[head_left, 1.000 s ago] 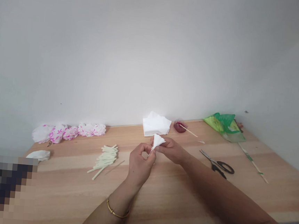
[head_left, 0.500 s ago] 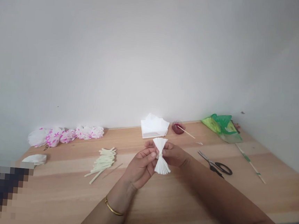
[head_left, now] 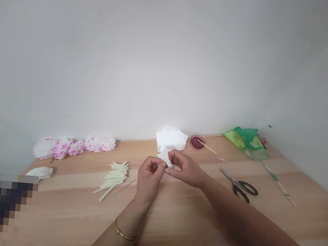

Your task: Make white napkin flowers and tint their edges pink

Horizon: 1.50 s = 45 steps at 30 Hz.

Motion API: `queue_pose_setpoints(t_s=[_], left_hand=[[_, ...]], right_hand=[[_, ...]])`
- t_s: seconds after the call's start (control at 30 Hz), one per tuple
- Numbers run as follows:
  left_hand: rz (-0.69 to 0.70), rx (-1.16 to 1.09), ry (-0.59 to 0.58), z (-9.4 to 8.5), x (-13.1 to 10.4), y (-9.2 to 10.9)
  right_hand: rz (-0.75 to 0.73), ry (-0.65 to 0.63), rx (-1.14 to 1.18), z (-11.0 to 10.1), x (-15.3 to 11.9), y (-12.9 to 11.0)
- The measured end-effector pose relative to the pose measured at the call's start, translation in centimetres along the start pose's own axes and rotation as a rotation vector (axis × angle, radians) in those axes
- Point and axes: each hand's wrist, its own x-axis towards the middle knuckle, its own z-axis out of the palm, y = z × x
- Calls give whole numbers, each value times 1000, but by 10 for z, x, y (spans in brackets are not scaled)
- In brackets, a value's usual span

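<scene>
A white pleated tissue bow is held above the middle of the table, partly covered by fingers. My left hand pinches its near end between thumb and fingertips. On the other side, my right hand has its thumb and fingers curled round the bow. Just behind, a stack of white tissues stands by the wall. A small dish of dark red liquid sits to its right with a thin stick resting in it.
Pale green strips lie in a pile at left. Pink-spotted white tissue puffs line the back left, above a white bundle. At right are black-handled scissors, a green plastic bag and a green-banded stick.
The bow has turned and moved slightly left, so its fanned ends no longer face me. Both hands have shifted with it, and my left fingers now pinch its near end.
</scene>
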Motion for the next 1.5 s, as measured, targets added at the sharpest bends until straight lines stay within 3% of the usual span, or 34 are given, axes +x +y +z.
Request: queue_pose_setpoints(t_s=[0.1,0.2,0.4,0.57,0.67,0.9,0.97,1.17,1.33,1.5], left_hand=[[84,201,-43,-2,0,4],[228,430,-84,-4,0,4],[494,642,-47,-9,2,-7],[632,678,-59,-12,5,-8],[592,633,-136,-12,7,-3],[337,441,-325,-9,4,6],[310,420,-335,-8,3,6],[247,447,-310,-5,1,8],[218,478,-281,-4,-1,10],[290,594,-331,-6,1,13]], right_hand=[[-2,85,-189,4,-2,-4],[36,138,-228,6,-2,-1],[227,167,84,16,0,5],[199,105,164,13,1,-2],[179,49,195,6,1,-2],[190,-33,427,-1,1,8],[164,-49,395,-2,1,6],[136,62,240,-4,-1,3],[127,-58,293,-11,-1,1],[122,-77,107,-19,-2,-4]])
